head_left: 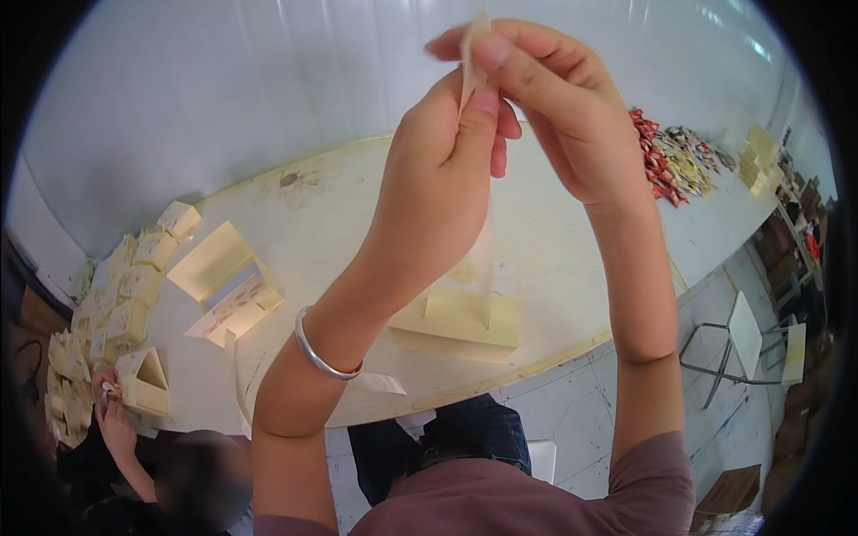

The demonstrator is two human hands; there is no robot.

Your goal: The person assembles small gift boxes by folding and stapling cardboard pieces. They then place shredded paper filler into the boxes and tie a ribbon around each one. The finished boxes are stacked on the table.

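Note:
Both my hands are raised in front of the camera and pinch one thin pale strip [472, 54], like a tape backing. My left hand [442, 170] grips it between thumb and forefinger; a silver bangle sits on that wrist. My right hand [554, 98] pinches the strip's top end. The strip hangs down, translucent, toward a flat pale yellow box [460, 317] lying on the white table [340, 205] below my hands.
An open yellow box [223, 277] lies left of centre. Several small folded yellow boxes [125, 295] crowd the table's left end, where another person's hand [112, 420] works. Red and mixed packets [670, 156] lie at the far right. A metal chair [742, 348] stands on the floor.

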